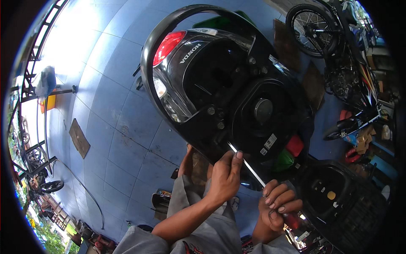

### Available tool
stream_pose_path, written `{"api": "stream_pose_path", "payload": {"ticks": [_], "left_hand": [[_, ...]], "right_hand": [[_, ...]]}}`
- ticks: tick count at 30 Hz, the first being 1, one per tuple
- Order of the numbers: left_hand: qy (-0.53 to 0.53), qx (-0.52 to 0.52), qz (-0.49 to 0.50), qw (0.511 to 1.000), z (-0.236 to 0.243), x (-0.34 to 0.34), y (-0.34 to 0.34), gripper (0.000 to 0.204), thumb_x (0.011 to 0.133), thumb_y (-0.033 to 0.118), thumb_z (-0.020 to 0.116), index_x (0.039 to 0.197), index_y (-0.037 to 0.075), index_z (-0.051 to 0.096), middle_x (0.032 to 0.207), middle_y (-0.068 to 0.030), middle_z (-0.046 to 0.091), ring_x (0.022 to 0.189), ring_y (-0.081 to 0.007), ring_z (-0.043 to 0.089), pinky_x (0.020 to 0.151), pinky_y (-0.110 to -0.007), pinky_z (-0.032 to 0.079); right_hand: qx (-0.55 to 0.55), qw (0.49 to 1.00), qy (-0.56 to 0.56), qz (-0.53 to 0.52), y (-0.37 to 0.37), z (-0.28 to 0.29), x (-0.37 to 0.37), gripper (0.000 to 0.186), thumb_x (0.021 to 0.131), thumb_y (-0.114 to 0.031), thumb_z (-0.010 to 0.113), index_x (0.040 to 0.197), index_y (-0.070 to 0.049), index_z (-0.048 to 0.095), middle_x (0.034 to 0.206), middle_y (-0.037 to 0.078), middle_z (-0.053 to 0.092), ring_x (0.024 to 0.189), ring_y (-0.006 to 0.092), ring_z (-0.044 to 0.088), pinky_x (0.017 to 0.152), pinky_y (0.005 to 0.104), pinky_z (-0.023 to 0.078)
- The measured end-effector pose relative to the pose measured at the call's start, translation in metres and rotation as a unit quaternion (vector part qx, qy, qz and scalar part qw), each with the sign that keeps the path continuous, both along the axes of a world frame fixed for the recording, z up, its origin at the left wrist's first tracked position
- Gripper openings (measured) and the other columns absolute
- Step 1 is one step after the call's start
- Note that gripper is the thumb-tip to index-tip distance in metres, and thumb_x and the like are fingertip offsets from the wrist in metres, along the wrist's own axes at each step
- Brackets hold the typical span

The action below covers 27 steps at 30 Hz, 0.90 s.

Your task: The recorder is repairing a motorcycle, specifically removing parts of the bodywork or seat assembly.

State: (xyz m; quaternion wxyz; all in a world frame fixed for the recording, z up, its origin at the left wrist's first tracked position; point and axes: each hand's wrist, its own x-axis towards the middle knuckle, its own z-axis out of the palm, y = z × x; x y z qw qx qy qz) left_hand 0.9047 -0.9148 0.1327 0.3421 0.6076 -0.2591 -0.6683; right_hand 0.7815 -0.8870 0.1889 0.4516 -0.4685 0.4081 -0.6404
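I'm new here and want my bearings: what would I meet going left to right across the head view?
Flat brown sheet, red tail light, left hand, right hand, yellow patch on the opened seat.

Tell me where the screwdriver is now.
In the head view, the screwdriver is right of and below centre, slanting from the right grip up-left past the left grip's fingertips, below the round fuel cap.

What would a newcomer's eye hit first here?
The scooter, upper centre, its black grab rail curving around a red tail light. Then the bright tool shaft below, pinched by the left hand near its tip, the right hand lower down. Blue floor tiles spread at left.
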Motion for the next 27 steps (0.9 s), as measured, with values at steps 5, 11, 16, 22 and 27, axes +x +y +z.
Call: {"api": "stream_pose_path", "payload": {"ticks": [5, 11, 16, 22, 27], "left_hand": [[-0.02, -0.033, 0.009, 0.999, -0.004, -0.002, 0.002, 0.04, 0.102, 0.031, 0.044, 0.096, -0.002, 0.066, 0.058, -0.0036, 0.05, 0.054, -0.0113, 0.047, 0.052, -0.029, 0.037], [0.025, 0.016, -0.018, 0.999, -0.004, 0.002, 0.004, 0.043, 0.103, 0.028, 0.04, 0.103, -0.01, 0.06, 0.092, -0.0146, 0.067, 0.082, -0.016, 0.065, 0.075, -0.027, 0.051], [0.06, 0.025, -0.009, 0.998, -0.003, 0.006, -0.001, 0.042, 0.104, 0.029, 0.039, 0.106, -0.01, 0.055, 0.102, -0.0189, 0.066, 0.09, -0.0218, 0.067, 0.081, -0.031, 0.054], [0.104, 0.026, 0.034, 0.994, 0.007, 0.007, -0.004, 0.044, 0.104, 0.031, 0.037, 0.108, -0.01, 0.055, 0.106, -0.0195, 0.065, 0.092, -0.0222, 0.067, 0.083, -0.031, 0.053], [0.109, 0.037, 0.044, 0.992, 0.003, 0.003, -0.004, 0.047, 0.104, 0.031, 0.035, 0.107, -0.01, 0.056, 0.104, -0.019, 0.066, 0.092, -0.0225, 0.067, 0.084, -0.031, 0.052]], "right_hand": [[0.0, 1.0, 0.006, 0.004, -0.003, 0.002, -0.003, 0.024, 0.075, -0.012, 0.066, 0.081, -0.013, 0.044, 0.069, 0.002, 0.045, 0.063, 0.0148, 0.049, 0.062, 0.0337, 0.042], [0.005, 1.0, 0.002, -0.008, -0.001, 0.002, -0.006, 0.021, 0.079, -0.009, 0.068, 0.083, -0.01, 0.047, 0.071, 0.004, 0.051, 0.063, 0.0184, 0.056, 0.059, 0.0373, 0.049], [0.007, 1.0, -0.012, 0.003, -0.001, 0.001, -0.004, 0.021, 0.076, -0.003, 0.067, 0.083, -0.008, 0.048, 0.072, 0.006, 0.054, 0.063, 0.0203, 0.058, 0.058, 0.0393, 0.05], [-0.008, 0.995, 0.02, 0.094, -0.007, 0.013, -0.003, 0.023, 0.071, 0.004, 0.066, 0.086, -0.004, 0.05, 0.07, 0.01, 0.056, 0.061, 0.0236, 0.059, 0.058, 0.0424, 0.051], [-0.027, 0.986, 0.075, 0.145, -0.014, 0.019, 0.002, 0.024, 0.069, 0.006, 0.065, 0.087, -0.002, 0.05, 0.07, 0.011, 0.056, 0.061, 0.0249, 0.059, 0.057, 0.0434, 0.05]]}}
